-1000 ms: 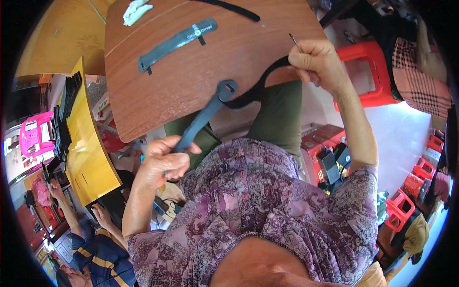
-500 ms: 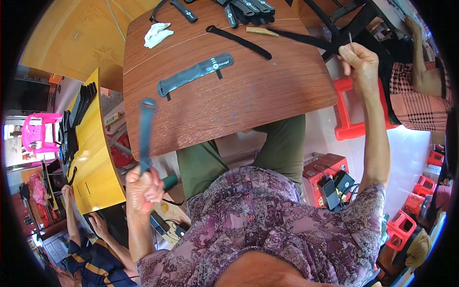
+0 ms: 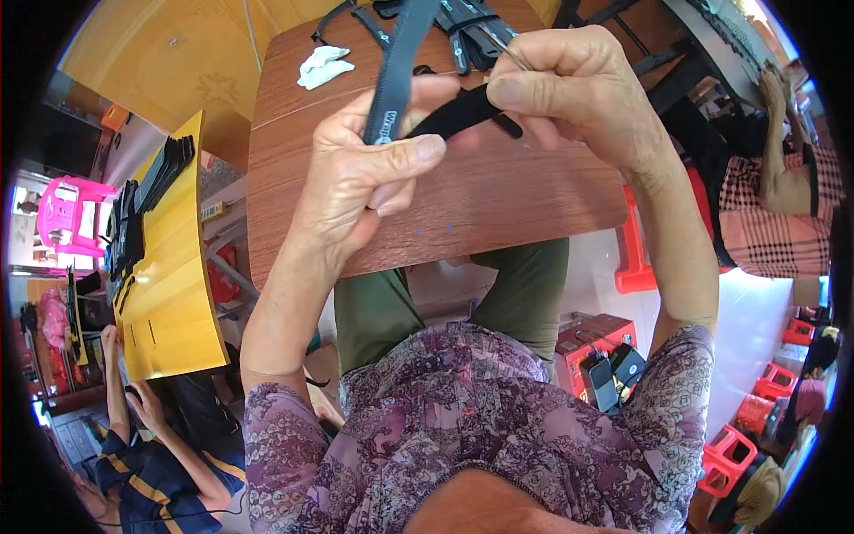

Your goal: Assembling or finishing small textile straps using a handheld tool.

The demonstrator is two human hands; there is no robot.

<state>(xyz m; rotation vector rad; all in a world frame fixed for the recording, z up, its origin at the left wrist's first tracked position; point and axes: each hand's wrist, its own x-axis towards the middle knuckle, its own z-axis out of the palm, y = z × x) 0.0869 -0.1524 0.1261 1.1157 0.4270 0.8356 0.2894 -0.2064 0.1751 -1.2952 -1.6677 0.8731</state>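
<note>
Both hands are raised together over the wooden table [image 3: 498, 200]. My left hand [image 3: 342, 178] pinches a grey strap [image 3: 402, 67] with a printed label, which stands up past the fingers. The left thumb also presses on one end of a black fabric strap [image 3: 467, 116], which bows across to my right hand [image 3: 587, 98]. That hand grips the other end between thumb and fingers. A thin metal rod [image 3: 514, 55] sticks out by the right fingers; its kind is unclear. Behind the hands, another black strap [image 3: 509, 125] lies on the table, partly hidden.
A pile of grey straps [image 3: 480, 37] and a white cloth [image 3: 324, 68] lie at the table's far side. Left stands a yellow board [image 3: 173, 276] with dark straps; a red stool [image 3: 633, 258] is right. Co-workers' hands show at left [image 3: 147, 409] and right [image 3: 774, 93].
My left hand has risen from the lower left to over the table, bringing the grey strap. My right hand has come inward from the right, and the black strap now spans both hands.
</note>
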